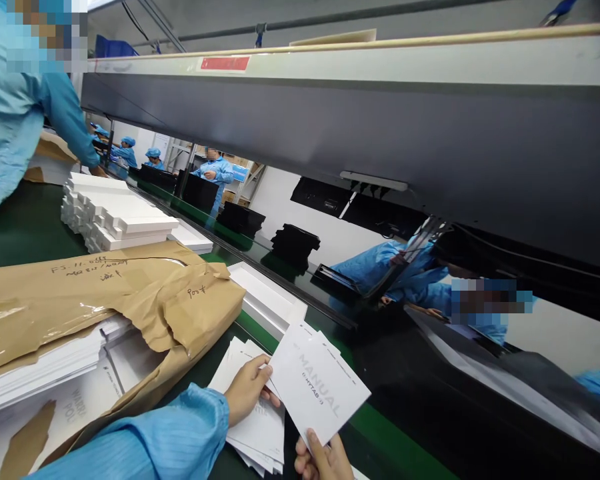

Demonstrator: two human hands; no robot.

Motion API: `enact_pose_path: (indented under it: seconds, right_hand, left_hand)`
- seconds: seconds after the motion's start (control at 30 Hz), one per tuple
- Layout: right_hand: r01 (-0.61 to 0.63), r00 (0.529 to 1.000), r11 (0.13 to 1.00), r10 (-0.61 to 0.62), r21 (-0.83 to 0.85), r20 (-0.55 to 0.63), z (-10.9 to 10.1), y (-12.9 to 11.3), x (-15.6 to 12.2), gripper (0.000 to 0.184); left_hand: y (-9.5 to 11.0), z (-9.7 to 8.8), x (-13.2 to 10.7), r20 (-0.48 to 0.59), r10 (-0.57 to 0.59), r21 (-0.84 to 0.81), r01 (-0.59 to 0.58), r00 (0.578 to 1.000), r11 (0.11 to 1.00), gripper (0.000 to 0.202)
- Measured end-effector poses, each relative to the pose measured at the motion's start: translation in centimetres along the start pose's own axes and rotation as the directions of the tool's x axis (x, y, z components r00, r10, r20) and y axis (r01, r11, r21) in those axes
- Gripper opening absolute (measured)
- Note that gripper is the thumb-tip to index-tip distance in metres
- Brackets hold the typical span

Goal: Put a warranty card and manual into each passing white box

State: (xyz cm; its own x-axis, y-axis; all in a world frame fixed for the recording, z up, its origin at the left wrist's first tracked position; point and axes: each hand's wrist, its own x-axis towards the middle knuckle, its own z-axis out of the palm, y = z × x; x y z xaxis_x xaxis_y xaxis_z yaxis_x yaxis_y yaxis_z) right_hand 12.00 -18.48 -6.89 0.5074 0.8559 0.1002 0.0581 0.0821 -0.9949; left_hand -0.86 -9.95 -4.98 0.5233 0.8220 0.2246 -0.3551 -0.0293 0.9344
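Note:
A white manual (316, 383) printed "MANUAL" and "HYTAB" is held tilted up in front of me, with the edge of another white sheet showing behind it. My right hand (325, 459) pinches its lower corner between thumb and fingers. At its left edge, my left hand (250, 390) is closed, thumb and fingers against the manual. Beneath the left hand lies a loose pile of white printed booklets (260, 433). To the left, a torn brown paper package (145, 280) with handwriting holds stacks of white printed papers (45, 373).
An open white box tray (267, 293) sits behind the manual. Stacked white boxes (125, 213) stand at the back left, near a co-worker in blue (25, 120). Black items (295, 247) line the conveyor (230, 250) under a grey overhead shelf (330, 127). Other people in blue work opposite.

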Motion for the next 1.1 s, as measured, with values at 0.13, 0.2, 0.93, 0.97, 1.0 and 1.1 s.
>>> enact_pose_path:
  seconds: [0.13,0.2,0.93,0.97,1.0,1.1]
  right_hand:
    - [0.043,0.999,0.998,-0.042,-0.045,0.006,-0.5,-1.1,-0.6,0.036]
    - [0.033,0.999,0.997,-0.035,-0.066,-0.020,-0.8,-1.5,-0.8,0.032]
    - [0.045,0.998,0.998,-0.046,-0.050,-0.030,-1.1,-1.4,-0.7,0.027]
    - [0.047,0.998,0.997,-0.048,-0.056,-0.026,-1.2,-1.3,-0.7,0.025]
    - [0.048,0.999,0.997,-0.050,-0.064,-0.022,-1.2,-1.3,-0.7,0.024]
    - [0.054,0.998,0.995,-0.056,-0.079,-0.023,-1.2,-1.2,-0.6,0.022]
  left_hand:
    - [-0.1,-0.2,0.0,-0.002,-0.008,0.017,0.008,1.000,1.000,0.032]
    - [-0.2,-0.3,-0.1,-0.002,-0.012,0.022,0.012,1.000,1.000,0.031]
    - [-0.3,-0.7,-0.3,0.122,-0.015,0.081,0.005,0.992,0.997,0.023]
    - [-0.3,-0.7,-0.3,0.118,-0.013,0.085,0.003,0.993,0.996,0.023]
    - [-0.3,-0.7,-0.3,0.113,-0.014,0.089,0.003,0.993,0.996,0.023]
    - [-0.3,-0.6,-0.2,0.103,-0.022,0.092,0.012,0.994,0.996,0.024]
